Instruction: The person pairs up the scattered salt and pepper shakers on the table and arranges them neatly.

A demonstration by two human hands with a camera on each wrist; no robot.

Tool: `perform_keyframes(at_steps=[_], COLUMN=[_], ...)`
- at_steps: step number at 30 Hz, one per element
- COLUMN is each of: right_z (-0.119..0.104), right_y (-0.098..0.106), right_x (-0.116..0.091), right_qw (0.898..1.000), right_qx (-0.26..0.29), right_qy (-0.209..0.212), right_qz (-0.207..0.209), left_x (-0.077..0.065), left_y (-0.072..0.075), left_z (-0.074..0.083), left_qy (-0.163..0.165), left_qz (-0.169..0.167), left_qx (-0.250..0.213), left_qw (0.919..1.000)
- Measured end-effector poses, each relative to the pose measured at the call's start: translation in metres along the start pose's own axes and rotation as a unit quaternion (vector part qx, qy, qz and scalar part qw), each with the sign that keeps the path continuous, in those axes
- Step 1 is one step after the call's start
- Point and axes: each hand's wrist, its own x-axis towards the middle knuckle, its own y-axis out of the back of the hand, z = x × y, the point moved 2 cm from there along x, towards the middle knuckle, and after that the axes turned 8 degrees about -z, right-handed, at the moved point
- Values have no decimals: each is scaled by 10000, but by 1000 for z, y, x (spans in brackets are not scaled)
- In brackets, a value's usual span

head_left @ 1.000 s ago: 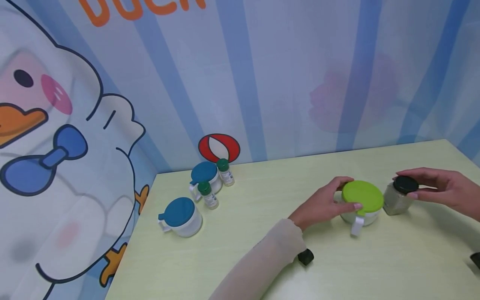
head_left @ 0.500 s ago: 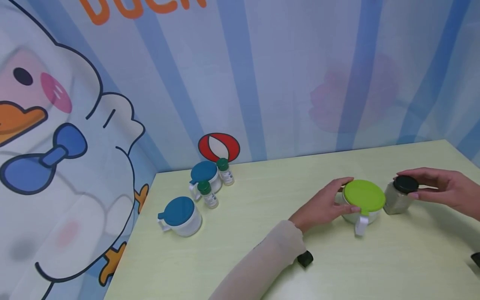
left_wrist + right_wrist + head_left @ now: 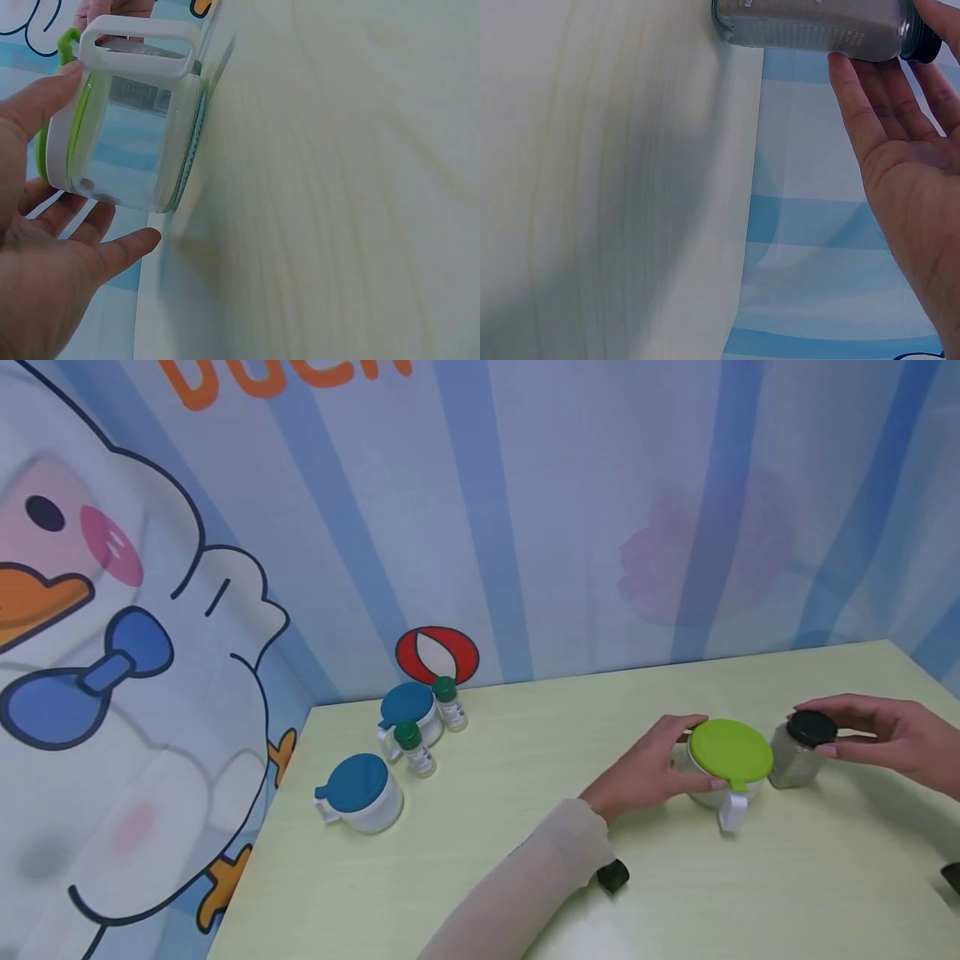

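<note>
My left hand holds a clear seasoning jar with a green lid and a white handle, thumb on the near side and fingers round the far side. The handle points toward me. My right hand pinches a spice jar by its black cap. Greyish-brown powder fills this jar, which stands upright on the table. The two jars stand side by side, their edges meeting in the head view.
Two white seasoning jars with blue lids, a near one and a far one, stand at the table's left. Beside the far one are two small green-capped bottles, one in front and one behind. A printed curtain hangs behind.
The green-lidded seasoning jar has shifted slightly right toward the spice jar in my left hand, its handle swinging a little to the right. My right hand and the spice jar stay almost still.
</note>
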Motion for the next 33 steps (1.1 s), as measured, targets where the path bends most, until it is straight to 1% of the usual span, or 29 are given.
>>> perform_keyframes(at_steps=[5, 9, 14, 23, 28, 33], right_z=[-1, 0, 0, 3, 4, 4], right_y=[1, 1, 1, 3, 5, 6], right_x=[-1, -1, 1, 3, 4, 4], right_qw=[9999, 9999, 10000, 10000, 10000, 10000], right_qx=[-34, -14, -34, -30, -22, -29], right_qy=[59, 73, 47, -17, 54, -4], right_qz=[84, 89, 70, 10, -32, -45], left_x=[2, 4, 6, 8, 9, 9], left_y=[-1, -3, -6, -6, -6, -7], left_z=[1, 1, -1, 0, 1, 2], left_qy=[-6, 3, 10, -67, -31, 13], left_qz=[53, 65, 109, 139, 193, 211], left_qx=[-209, -532, -788, -963, -922, -926], left_qw=[9998, 9986, 9968, 9952, 9956, 9955])
